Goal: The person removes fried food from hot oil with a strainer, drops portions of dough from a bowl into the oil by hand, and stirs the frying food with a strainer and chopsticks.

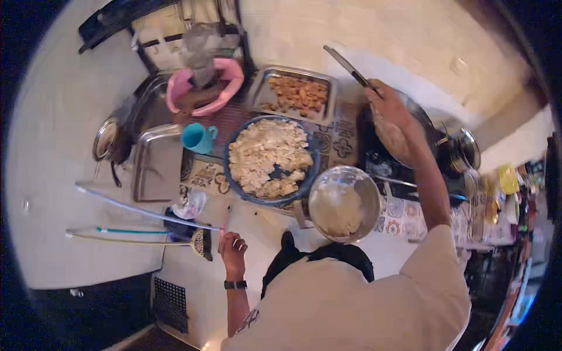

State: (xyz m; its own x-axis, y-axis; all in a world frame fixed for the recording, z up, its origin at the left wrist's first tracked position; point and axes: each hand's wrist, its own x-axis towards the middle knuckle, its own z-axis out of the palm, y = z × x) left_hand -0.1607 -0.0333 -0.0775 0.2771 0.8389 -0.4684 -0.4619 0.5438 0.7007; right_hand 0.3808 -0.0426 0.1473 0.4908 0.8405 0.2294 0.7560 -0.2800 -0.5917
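Observation:
My right hand (pixel 389 108) is raised over the stove (pixel 380 146) at the right, closed round long metal tongs (pixel 349 65) that point up and left toward the wall. Below that forearm, a pan on the stove is partly hidden. My left hand (pixel 233 248) hangs low by the counter's front edge, its fingers curled; whether it holds anything is unclear. A thin pinkish stick (pixel 225 219) shows just above it. Between the hands stand a blue round basin (pixel 232 186) of pale, flour-coated pieces and a metal bowl (pixel 374 202) with pale flour or batter.
A metal tray (pixel 256 99) of browned fried pieces lies at the back. Further left are a pink basin (pixel 234 76) in the sink, a turquoise mug (pixel 198 139) and another metal tray (pixel 140 175). Long-handled cleaning tools (pixel 134 209) lean at the left. A metal pot (pixel 468 149) stands right.

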